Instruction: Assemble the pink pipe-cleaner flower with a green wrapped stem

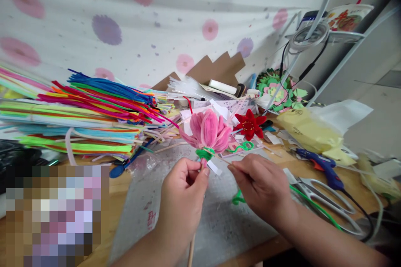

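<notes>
Your left hand [183,190] pinched a pink flower [209,131] just below its green collar [204,154], the bloom upright above a gray mat [138,221], while your right hand [266,187] had its grip closed on a thin pale strand [222,159] stretched from the flower's base. The petals stood gathered and the collar ringed them underneath; the binding seemed unfinished, its strand running free. A red flower [249,124], apparently complete, showed behind. The wooden surface [117,190] carried pipe cleaners [103,96] to your left, a glue gun [326,169] and scissors [308,194] to your right. A flower-print curtain [175,21] hung at the back, near a shelf [341,36].
</notes>
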`<state>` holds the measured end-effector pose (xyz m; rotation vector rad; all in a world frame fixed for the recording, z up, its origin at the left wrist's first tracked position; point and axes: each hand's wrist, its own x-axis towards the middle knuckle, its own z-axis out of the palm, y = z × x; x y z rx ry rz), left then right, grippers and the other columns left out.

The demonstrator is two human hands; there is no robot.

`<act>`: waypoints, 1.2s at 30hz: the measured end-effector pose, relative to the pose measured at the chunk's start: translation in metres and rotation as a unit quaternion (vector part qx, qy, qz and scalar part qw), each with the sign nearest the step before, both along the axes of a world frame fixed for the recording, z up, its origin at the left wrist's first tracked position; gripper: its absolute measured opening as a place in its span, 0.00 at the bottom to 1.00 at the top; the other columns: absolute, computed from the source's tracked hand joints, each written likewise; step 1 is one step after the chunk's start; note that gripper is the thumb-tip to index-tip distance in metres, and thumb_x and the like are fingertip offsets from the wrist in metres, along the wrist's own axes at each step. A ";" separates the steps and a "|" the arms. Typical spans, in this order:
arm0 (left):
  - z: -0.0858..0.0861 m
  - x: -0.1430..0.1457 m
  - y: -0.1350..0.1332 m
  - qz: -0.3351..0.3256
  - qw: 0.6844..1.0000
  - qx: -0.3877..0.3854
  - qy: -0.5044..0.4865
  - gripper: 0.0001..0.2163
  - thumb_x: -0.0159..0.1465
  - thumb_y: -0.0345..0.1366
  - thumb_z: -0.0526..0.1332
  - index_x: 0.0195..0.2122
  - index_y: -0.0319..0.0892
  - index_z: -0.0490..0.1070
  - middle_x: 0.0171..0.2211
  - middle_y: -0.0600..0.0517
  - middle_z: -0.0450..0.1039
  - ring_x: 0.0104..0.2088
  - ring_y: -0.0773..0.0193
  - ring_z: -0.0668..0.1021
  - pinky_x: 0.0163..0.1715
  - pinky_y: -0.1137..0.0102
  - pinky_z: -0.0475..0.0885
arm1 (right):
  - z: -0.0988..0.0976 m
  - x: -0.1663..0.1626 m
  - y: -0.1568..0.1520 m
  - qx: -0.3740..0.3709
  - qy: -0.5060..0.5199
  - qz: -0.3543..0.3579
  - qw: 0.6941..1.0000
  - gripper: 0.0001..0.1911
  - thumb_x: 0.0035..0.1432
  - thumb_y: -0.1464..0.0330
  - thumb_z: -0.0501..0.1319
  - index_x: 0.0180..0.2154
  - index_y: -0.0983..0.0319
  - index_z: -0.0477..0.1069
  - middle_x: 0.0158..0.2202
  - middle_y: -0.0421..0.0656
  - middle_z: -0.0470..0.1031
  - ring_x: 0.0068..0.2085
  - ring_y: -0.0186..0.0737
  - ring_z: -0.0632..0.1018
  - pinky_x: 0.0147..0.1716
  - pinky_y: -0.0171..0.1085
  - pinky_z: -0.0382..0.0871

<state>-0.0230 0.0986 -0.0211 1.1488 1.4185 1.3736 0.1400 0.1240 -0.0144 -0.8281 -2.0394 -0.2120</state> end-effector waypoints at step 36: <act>0.003 0.001 -0.001 0.016 0.998 0.056 -0.017 0.06 0.56 0.38 0.59 0.26 0.41 0.67 0.18 0.57 0.65 0.19 0.71 0.65 0.18 0.76 0.59 | 0.011 0.009 -0.003 -0.002 0.047 0.013 0.999 0.06 0.53 0.77 0.61 0.30 0.62 0.67 0.20 0.36 0.66 0.21 0.29 0.66 0.22 0.30 0.58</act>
